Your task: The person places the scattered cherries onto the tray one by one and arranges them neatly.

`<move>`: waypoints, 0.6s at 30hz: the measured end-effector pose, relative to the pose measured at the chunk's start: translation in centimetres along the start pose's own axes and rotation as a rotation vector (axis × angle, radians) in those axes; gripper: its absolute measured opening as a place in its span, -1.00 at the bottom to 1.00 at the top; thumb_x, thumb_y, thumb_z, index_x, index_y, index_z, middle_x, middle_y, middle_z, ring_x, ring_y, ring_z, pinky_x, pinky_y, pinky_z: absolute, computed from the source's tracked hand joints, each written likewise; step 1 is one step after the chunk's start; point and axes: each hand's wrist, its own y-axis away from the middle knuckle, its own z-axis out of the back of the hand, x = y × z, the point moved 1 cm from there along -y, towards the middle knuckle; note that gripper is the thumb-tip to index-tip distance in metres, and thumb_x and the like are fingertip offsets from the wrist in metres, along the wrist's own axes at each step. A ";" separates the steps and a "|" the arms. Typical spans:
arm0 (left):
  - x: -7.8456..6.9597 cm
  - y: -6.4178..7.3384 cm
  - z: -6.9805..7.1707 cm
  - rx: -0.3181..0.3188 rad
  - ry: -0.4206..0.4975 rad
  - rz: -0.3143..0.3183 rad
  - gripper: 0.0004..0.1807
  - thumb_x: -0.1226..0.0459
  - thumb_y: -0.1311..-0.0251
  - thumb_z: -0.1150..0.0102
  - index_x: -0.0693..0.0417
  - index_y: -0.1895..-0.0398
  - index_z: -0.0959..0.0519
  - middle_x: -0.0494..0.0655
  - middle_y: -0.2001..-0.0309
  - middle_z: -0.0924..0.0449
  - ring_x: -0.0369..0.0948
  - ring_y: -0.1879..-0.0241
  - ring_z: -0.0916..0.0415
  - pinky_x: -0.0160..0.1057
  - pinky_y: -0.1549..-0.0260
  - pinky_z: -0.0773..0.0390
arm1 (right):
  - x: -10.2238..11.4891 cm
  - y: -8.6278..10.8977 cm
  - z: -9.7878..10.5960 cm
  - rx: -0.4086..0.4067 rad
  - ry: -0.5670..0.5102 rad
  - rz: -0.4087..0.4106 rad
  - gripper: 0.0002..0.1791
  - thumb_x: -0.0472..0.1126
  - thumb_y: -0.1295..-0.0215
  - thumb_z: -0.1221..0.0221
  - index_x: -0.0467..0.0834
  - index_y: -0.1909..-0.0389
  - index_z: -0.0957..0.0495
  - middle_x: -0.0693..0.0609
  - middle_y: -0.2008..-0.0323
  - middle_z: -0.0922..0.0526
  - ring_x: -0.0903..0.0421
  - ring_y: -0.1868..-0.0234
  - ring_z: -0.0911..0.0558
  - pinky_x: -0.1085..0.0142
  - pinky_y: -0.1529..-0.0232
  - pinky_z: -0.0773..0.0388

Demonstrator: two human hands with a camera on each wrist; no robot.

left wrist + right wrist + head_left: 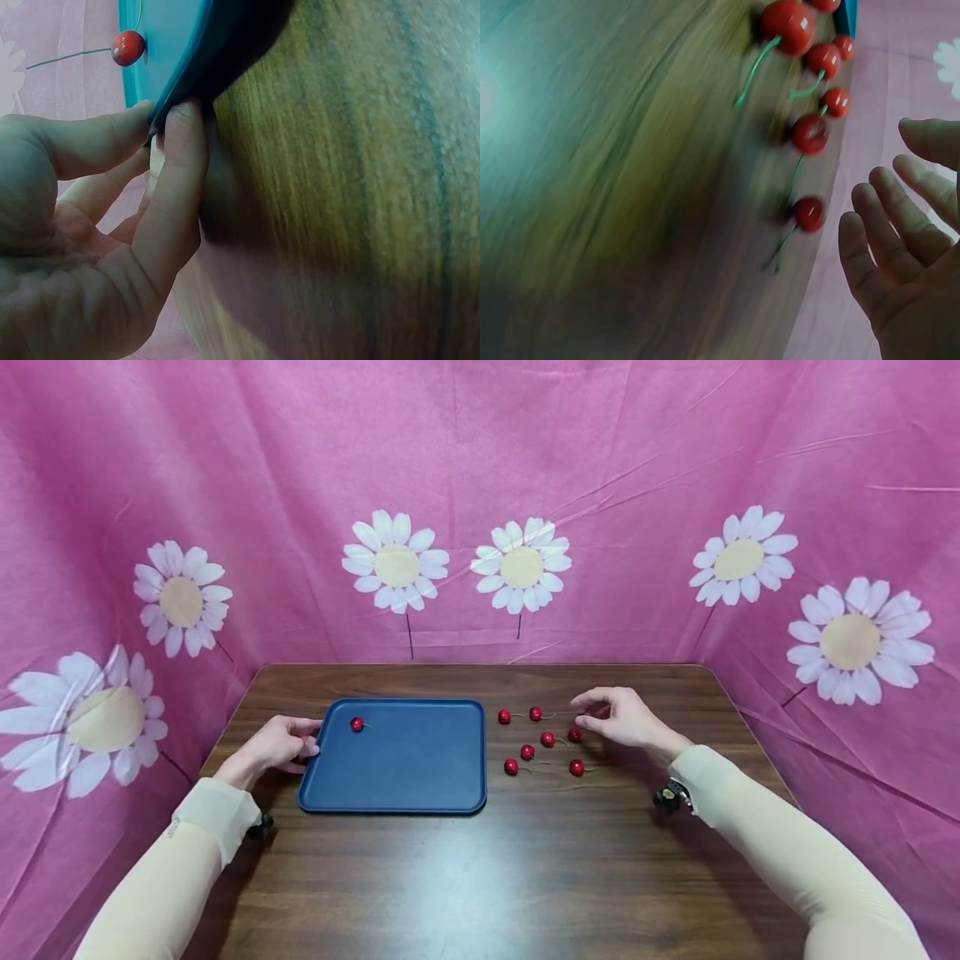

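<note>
My left hand (279, 745) pinches the left rim of a dark blue tray (405, 768), which lies flat in the head view. In the left wrist view, thumb and fingers meet at the edge of the tray (176, 37). One red cherry (357, 724) with a stem is on the tray near its far left corner. My right hand (621, 718) hovers over the table right of the tray, fingers loosely spread and holding nothing. Just by its fingertips is a cherry (574, 734). In the right wrist view, the hand (907, 240) is apart from the nearest cherry (809, 214).
Several more red cherries with green stems, such as one cherry (511, 767) near the tray, lie scattered between tray and right hand. Everything rests on a brown wooden table (570, 868). A pink curtain (600, 452) with daisies surrounds the table's back and sides.
</note>
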 end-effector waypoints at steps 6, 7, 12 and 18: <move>-0.2 0.0 0.1 0.000 -0.001 -0.003 -0.27 0.50 -0.55 -0.19 0.45 -0.71 -0.22 -0.01 0.21 -0.69 -0.16 0.06 -0.68 0.16 -0.09 -0.89 | -2.0 0.2 0.7 -0.034 0.000 -0.005 -0.64 -0.41 -0.34 -0.49 -0.31 -0.15 -0.79 -0.21 0.06 -0.89 0.11 0.10 -0.84 0.45 0.05 -0.76; -0.2 0.0 0.1 0.001 -0.001 -0.002 -0.26 0.50 -0.55 -0.19 0.45 -0.71 -0.22 -0.01 0.20 -0.70 -0.16 0.06 -0.68 0.17 -0.09 -0.89 | -2.3 0.2 0.8 -0.037 0.009 -0.005 -0.63 -0.43 -0.32 -0.49 -0.30 -0.15 -0.79 -0.22 0.06 -0.89 0.09 0.10 -0.84 0.46 0.05 -0.76; -0.1 0.0 0.1 0.004 -0.004 0.004 -0.26 0.50 -0.55 -0.20 0.44 -0.72 -0.22 0.02 0.16 -0.72 -0.17 0.06 -0.68 0.19 -0.10 -0.88 | -3.4 0.2 0.8 -0.038 0.027 -0.020 -0.58 -0.45 -0.27 -0.50 -0.30 -0.16 -0.79 -0.24 0.01 -0.88 0.08 0.06 -0.84 0.50 0.02 -0.73; 0.0 -0.1 0.0 0.002 -0.005 0.008 -0.26 0.49 -0.56 -0.20 0.44 -0.72 -0.22 0.05 0.13 -0.72 -0.16 0.05 -0.69 0.22 -0.12 -0.87 | -4.3 0.2 0.8 -0.044 0.071 -0.042 -0.62 -0.40 -0.27 -0.54 -0.27 -0.12 -0.81 -0.21 0.01 -0.89 0.05 0.03 -0.84 0.47 -0.01 -0.72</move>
